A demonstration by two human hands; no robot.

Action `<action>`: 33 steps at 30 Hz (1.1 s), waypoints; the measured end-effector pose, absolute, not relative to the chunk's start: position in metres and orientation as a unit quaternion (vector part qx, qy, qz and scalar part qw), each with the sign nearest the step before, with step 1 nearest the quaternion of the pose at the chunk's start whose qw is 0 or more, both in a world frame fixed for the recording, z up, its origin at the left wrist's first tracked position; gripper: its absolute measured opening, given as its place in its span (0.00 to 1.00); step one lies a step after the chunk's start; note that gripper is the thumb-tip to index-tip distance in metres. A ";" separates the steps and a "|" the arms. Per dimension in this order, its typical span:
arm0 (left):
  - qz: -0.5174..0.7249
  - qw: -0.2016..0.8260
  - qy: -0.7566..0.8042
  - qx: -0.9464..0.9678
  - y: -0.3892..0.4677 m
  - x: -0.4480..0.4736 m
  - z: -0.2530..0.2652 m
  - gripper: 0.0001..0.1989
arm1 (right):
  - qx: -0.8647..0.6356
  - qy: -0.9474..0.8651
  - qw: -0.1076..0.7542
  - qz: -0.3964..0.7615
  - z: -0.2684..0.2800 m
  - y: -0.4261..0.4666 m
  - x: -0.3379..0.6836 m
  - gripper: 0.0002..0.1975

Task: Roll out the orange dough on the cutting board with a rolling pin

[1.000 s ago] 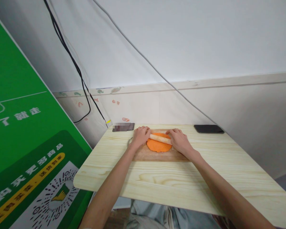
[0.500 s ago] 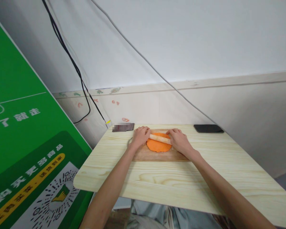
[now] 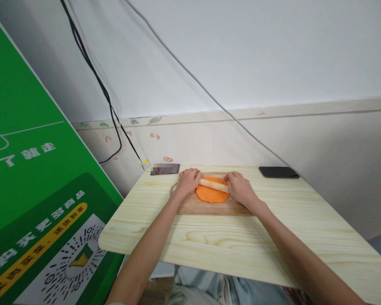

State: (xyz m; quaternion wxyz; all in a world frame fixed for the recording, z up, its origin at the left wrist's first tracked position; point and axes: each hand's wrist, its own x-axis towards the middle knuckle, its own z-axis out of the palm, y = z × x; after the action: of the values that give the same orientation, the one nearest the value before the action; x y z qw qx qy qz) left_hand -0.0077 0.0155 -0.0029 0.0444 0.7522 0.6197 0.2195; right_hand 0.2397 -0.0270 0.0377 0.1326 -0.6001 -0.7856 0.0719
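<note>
A pale wooden rolling pin [image 3: 213, 185] lies across a flat, roundish orange sheet of dough [image 3: 211, 195], a little above its middle. My left hand [image 3: 189, 181] is closed over the pin's left end, and my right hand [image 3: 239, 186] is closed over its right end; both ends are hidden under the palms and fingers. The pin slants slightly down to the right. Under the dough is a brown wooden board [image 3: 216, 208], partly covered by both hands. A metal ring handle [image 3: 172, 189] shows at the board's left side.
The board rests on a light wood-grain table [image 3: 206, 237] against a white wall. A black phone [image 3: 278, 172] lies at the back right, and a dark flat object [image 3: 165, 169], partly pixelated, at the back left. A green printed panel [image 3: 34, 178] leans at the left. Cables [image 3: 95, 72] hang along the wall.
The view has shifted very slightly. Both hands stay on the rolling pin, and the pin and the orange dough look nearly the same.
</note>
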 end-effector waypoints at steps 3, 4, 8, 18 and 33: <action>0.218 0.043 0.624 0.749 0.016 -0.008 -0.003 0.18 | -0.597 -0.788 0.136 0.069 0.036 -0.026 0.240 0.20; 0.219 0.042 0.625 0.748 0.016 -0.008 -0.003 0.18 | -0.595 -0.789 0.137 0.068 0.035 -0.025 0.241 0.21; 0.217 0.044 0.623 0.750 0.017 -0.008 -0.004 0.18 | -0.587 -0.794 0.142 0.068 0.033 -0.024 0.241 0.23; 0.224 0.042 0.622 0.749 0.015 -0.007 -0.004 0.18 | -0.591 -0.793 0.133 0.069 0.038 -0.027 0.239 0.22; 0.206 0.036 0.623 0.754 0.015 -0.007 -0.001 0.18 | -0.568 -0.809 0.132 0.074 0.033 -0.023 0.243 0.26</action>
State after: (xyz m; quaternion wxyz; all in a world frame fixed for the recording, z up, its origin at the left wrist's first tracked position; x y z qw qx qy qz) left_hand -0.0074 0.0152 -0.0012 0.0356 0.7535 0.6232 0.2063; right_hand 0.2431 -0.0228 0.0327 0.1318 -0.5683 -0.8088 0.0742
